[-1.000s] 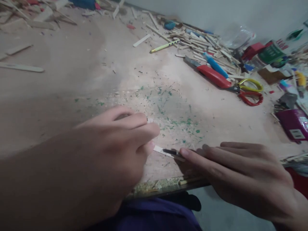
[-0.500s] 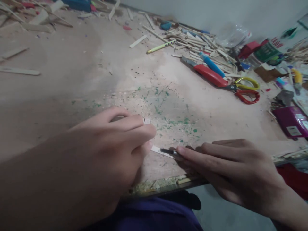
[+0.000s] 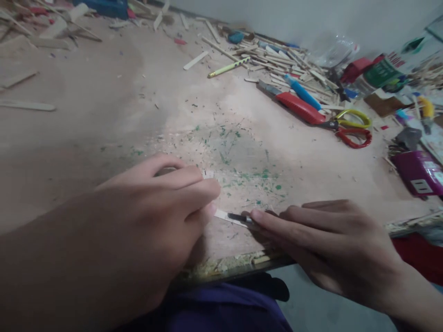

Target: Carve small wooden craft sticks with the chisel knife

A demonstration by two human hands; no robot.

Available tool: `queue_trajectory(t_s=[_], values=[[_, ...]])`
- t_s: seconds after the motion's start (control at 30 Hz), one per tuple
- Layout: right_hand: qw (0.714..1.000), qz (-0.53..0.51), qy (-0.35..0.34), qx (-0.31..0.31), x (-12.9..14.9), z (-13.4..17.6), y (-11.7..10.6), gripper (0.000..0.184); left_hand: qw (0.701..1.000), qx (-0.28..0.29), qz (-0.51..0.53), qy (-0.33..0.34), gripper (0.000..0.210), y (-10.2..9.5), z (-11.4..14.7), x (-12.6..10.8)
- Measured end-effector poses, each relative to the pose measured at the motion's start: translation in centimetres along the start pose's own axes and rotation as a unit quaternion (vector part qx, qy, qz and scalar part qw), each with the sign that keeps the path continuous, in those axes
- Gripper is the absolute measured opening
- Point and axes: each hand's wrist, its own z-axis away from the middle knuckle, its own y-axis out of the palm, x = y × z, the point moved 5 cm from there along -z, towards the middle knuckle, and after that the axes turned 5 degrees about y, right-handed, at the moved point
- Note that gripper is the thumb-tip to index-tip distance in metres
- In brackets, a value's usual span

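Close to the table's front edge, my left hand (image 3: 162, 207) is closed, with thumb and fingers pinching one end of a thin pale strip, likely a craft stick (image 3: 222, 214). My right hand (image 3: 321, 240) is closed around a craft knife (image 3: 240, 218), its index finger stretched along the tool. The dark blade lies against the strip, just right of my left fingertips. Both far ends of the strip are hidden by my hands. Green and dark shavings (image 3: 263, 175) are scattered on the table beyond.
Scissors with yellow and red handles (image 3: 353, 127) and a red cutter (image 3: 299, 107) lie at the right, beside a blue pen (image 3: 302, 92). Behind them is a heap of craft sticks (image 3: 277, 57). A yellow-green pencil (image 3: 228, 68) lies nearby. A purple box (image 3: 417, 173) stands at far right.
The whole view has shifted slightly, so things sit a little further left. My hands, the knife and the strip keep nearly the same places relative to each other.
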Motion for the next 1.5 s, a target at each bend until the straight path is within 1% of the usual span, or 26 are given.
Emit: queue_trajectory(t_s=[0.07,0.13,0.17,0.27,0.4,0.5,0.6,0.67,0.87,0.97,1.1,1.2,1.33,1.43,1.5], values=[[0.999,0.043,-0.033,-0.004,0.1,0.1,-0.2,0.040,1.000,0.001,0.000,-0.003,0.002,-0.2,0.0,0.2],[0.996,0.067,-0.052,-0.006,0.0,0.2,-0.3,0.048,1.000,0.011,0.005,-0.003,0.006,-0.6,-0.2,0.4],[0.996,0.067,-0.054,-0.005,-0.1,0.3,-0.3,0.046,1.000,0.023,0.009,0.000,0.008,-0.7,-0.4,0.5],[0.999,0.034,-0.038,-0.001,-0.4,0.2,0.0,0.033,0.998,0.060,0.014,0.028,0.011,-1.0,-1.0,0.4],[1.000,0.002,-0.021,0.001,-0.4,0.0,0.5,0.026,0.996,0.073,0.003,0.047,0.014,-1.0,-1.3,0.2],[0.999,0.012,-0.030,-0.006,-0.4,0.0,0.5,0.027,0.996,0.078,0.003,0.051,0.016,-1.0,-1.3,0.1],[0.999,0.031,-0.042,-0.009,-0.5,0.2,0.2,0.035,0.996,0.074,0.019,0.040,0.017,-1.1,-1.2,0.3],[0.999,0.023,-0.041,-0.006,-0.6,0.3,0.1,0.038,0.996,0.071,0.029,0.038,0.019,-1.1,-1.2,0.4],[0.999,-0.038,-0.012,0.006,-0.8,0.1,0.5,0.030,0.997,0.071,0.001,0.040,0.019,-1.0,-1.5,0.1],[0.999,-0.034,-0.015,-0.002,-0.8,0.0,0.5,0.030,0.997,0.069,0.001,0.036,0.022,-1.1,-1.5,0.0],[1.000,-0.020,-0.016,-0.005,-0.5,-0.1,0.3,0.027,0.997,0.070,0.012,0.039,0.020,-1.1,-1.3,0.3],[1.000,-0.013,-0.010,0.001,-0.3,0.0,0.0,0.031,0.996,0.074,0.031,0.043,0.018,-1.1,-1.1,0.4],[1.000,-0.005,-0.003,0.012,0.1,0.0,-0.2,0.037,0.996,0.073,0.035,0.043,0.021,-1.3,-1.3,0.0],[0.997,-0.066,0.035,0.018,0.1,-0.4,-0.2,0.044,0.996,0.068,0.047,0.034,0.023,-1.4,-1.5,-0.2],[0.993,-0.107,0.055,0.017,0.0,-0.6,-0.2,0.053,0.996,0.070,0.047,0.031,0.024,-1.3,-1.5,-0.2]])
